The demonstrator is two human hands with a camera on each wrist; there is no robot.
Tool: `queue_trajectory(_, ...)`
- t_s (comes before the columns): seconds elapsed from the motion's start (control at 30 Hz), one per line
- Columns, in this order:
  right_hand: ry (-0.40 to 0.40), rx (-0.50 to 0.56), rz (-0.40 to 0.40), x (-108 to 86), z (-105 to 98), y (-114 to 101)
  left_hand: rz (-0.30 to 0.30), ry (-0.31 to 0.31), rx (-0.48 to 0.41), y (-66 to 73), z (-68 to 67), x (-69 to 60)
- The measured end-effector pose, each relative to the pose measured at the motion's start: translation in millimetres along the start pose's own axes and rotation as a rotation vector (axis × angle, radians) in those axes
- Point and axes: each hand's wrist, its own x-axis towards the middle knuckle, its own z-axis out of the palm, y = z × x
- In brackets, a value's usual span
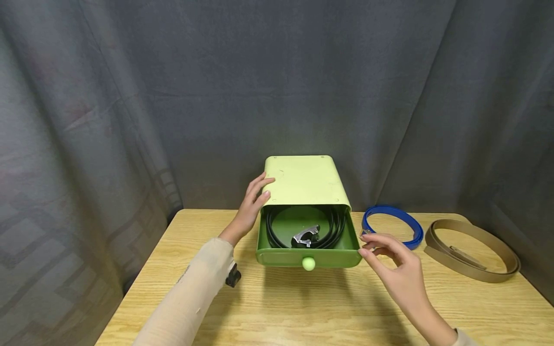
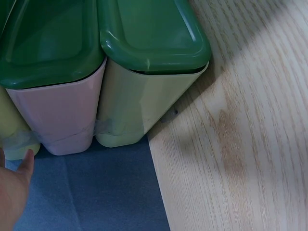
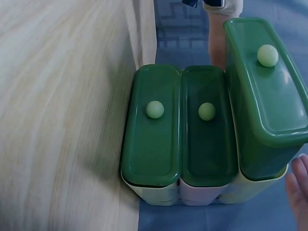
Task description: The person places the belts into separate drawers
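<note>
A stacked drawer cabinet with a pale yellow-green top [image 1: 304,180] stands on the table. Its uppermost green drawer [image 1: 281,258] is pulled out and carries a round light-green knob [image 1: 308,264]. Inside lies a coiled black belt [image 1: 335,230] with a silver buckle [image 1: 306,235]. My left hand [image 1: 251,206] rests on the cabinet's left upper edge, fingers extended. At the drawer's front right corner is my right hand [image 1: 400,269], thumb and forefinger tips close to the corner; contact is unclear. The right wrist view shows part of this hand [image 3: 299,185] beside the drawer, holding nothing visible.
A coiled blue belt [image 1: 417,229] lies right of the cabinet, and a coiled tan belt [image 1: 480,276] farther right. Two lower drawers [image 3: 156,139], pushed in, sit beneath the pulled-out one. A grey curtain [image 1: 324,86] hangs behind the wooden table [image 1: 298,317].
</note>
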Motion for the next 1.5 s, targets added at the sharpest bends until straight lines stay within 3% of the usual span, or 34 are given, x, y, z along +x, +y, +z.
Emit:
queue_trajectory(0.37, 0.139, 0.09, -0.251, -13.6, 7, -5, -0.002, -0.016, -0.006, -0.4, 1.3, 1.4)
queue_trajectory(0.7, 0.195, 0.215, -0.397, -17.5, 22, -23, -0.002, -0.016, -0.002, -0.9, 2.7, 2.6)
queue_trajectory(0.93, 0.153, 0.182, -0.364, -23.4, 33, -27, -0.008, -0.004, -0.003, -2.9, 2.9, 3.1)
queue_trajectory(1.2, 0.057, 0.149, -0.291, -31.0, 54, -15, -0.007, -0.003, -0.001, -3.3, 1.3, 3.2)
queue_trajectory(1.5, 0.048, 0.141, -0.299, -28.8, 73, -9, -0.005, -0.007, -0.004, -2.9, 0.7, 1.8)
